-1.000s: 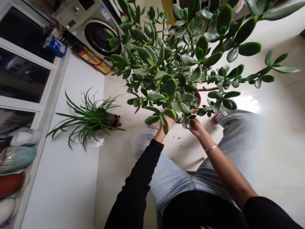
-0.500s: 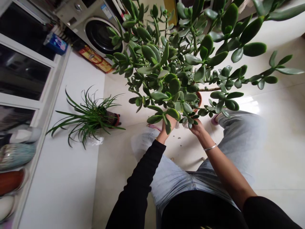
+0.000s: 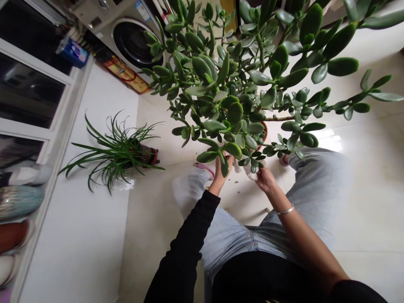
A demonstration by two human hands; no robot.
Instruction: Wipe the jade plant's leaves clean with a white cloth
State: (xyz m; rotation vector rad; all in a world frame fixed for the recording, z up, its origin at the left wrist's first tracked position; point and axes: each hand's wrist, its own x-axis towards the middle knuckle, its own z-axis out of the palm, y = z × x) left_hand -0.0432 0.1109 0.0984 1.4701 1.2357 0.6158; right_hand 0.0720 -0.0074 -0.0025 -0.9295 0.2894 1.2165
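Jade plant [image 3: 227, 88] stands directly before the person, long axis rising from its terracotta pot [image 3: 262, 135] toward the camera, branches fanning wide. Left hand [image 3: 223, 174] is cupped at the lower leaves [image 3: 206, 156]; right hand [image 3: 264, 180] is at a pale scrap [image 3: 251, 176] — grip on either unconfirmed, contact hidden by leaves.
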